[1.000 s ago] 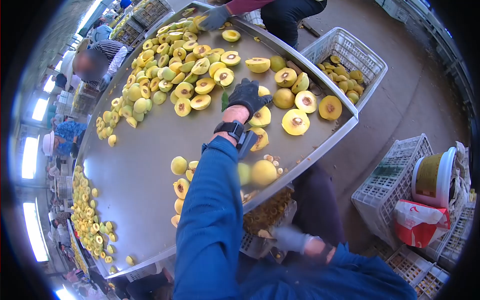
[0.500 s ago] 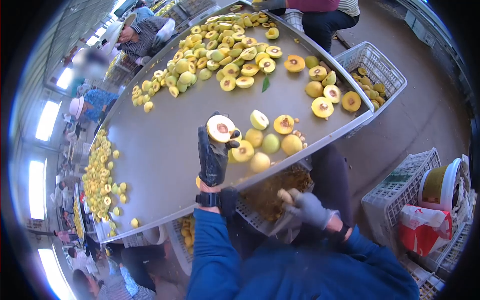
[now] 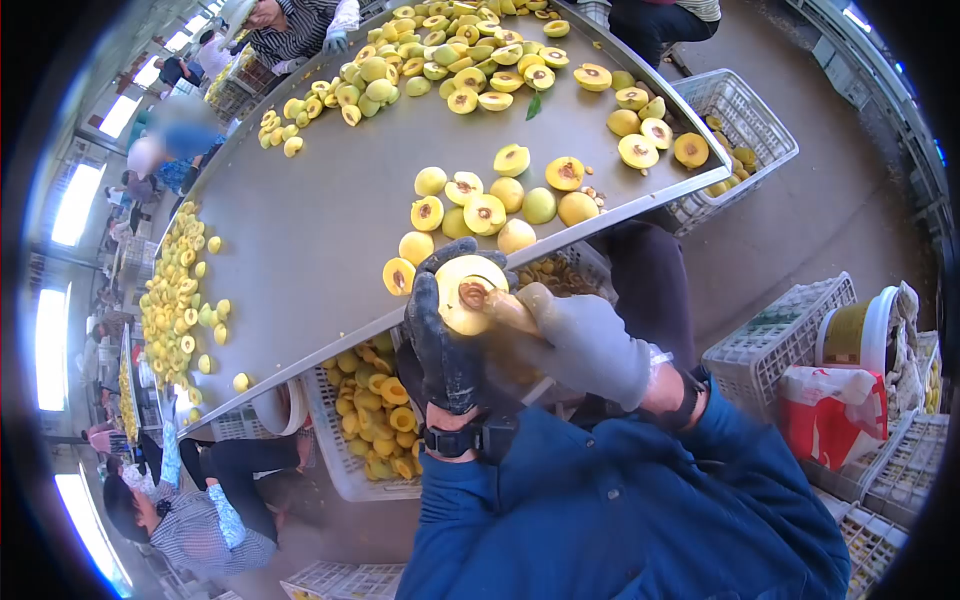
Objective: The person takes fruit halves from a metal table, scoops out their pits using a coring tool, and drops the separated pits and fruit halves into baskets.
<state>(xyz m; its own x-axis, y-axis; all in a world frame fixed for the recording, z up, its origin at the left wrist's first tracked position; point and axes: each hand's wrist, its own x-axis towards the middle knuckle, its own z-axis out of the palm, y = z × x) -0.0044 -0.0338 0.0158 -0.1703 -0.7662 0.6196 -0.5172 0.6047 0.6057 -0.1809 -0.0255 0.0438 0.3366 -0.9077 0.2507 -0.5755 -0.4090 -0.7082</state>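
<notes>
My left hand [image 3: 440, 335], in a black glove, is closed around a yellow peach half [image 3: 456, 318], its cut face turned up with the brown pit hollow showing. Over the near edge of the table, my right hand [image 3: 590, 345] in a grey glove grips a short wooden-handled tool [image 3: 513, 312]. The tool's front end meets the pit hollow; its tip is hidden. Just beyond my hands, several peach halves [image 3: 484, 214] lie on the metal table [image 3: 300, 240], some cut side up and others skin side up.
Larger heaps of peach halves [image 3: 375, 75] lie at the far side and left end. Below the table stands a crate [image 3: 335, 440] of hollowed halves. To the right are another crate [image 3: 780, 110], a bucket [image 3: 860, 335] and a red-and-white bag [image 3: 830, 410]. Co-workers [image 3: 215, 530] sit around.
My left hand has come down and closer with the peach half. My right hand has risen to it, bringing the tool into the pit hollow. The view has shifted, showing more of the crate below.
</notes>
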